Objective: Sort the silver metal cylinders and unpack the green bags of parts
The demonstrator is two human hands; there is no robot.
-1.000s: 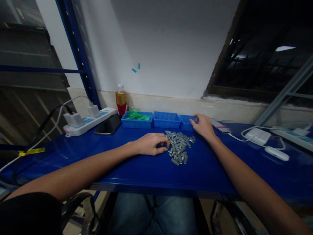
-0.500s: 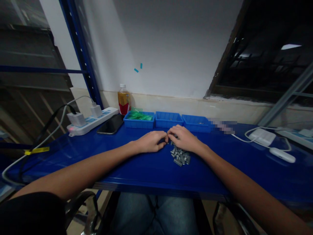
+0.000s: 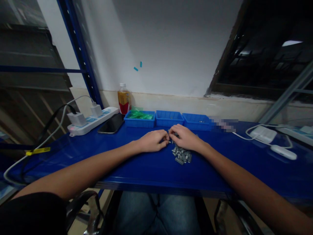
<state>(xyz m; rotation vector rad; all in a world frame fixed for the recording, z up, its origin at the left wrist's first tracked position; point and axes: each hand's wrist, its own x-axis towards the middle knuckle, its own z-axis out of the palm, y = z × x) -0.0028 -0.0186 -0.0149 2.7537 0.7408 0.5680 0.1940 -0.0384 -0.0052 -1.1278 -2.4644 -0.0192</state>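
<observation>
On the blue table lies a loose pile of small grey metal parts (image 3: 181, 154), some of them short and rod-like. My right hand (image 3: 184, 136) rests over the back of this pile, its fingers curled down and its thumb bent inward; whatever they hold is hidden. Just left of it, my left hand (image 3: 156, 140) has its fingers bent toward the thumb. A tiny pale piece shows at its fingertips, too small to name. The two sets of fingertips almost meet at the pile's left edge.
Behind the hands stand three blue bins: one with green plastic bags (image 3: 140, 115), a middle bin (image 3: 169, 118) and a right bin (image 3: 195, 121) with small bits. Leftward are a phone (image 3: 111, 124), a power strip (image 3: 102, 117) and a bottle (image 3: 124, 99). White chargers and cables (image 3: 263, 135) lie right.
The fingertips of both hands have shifted slightly, and a tiny pale piece now shows at my left fingertips. The camera view has moved a little; the pile looks much the same.
</observation>
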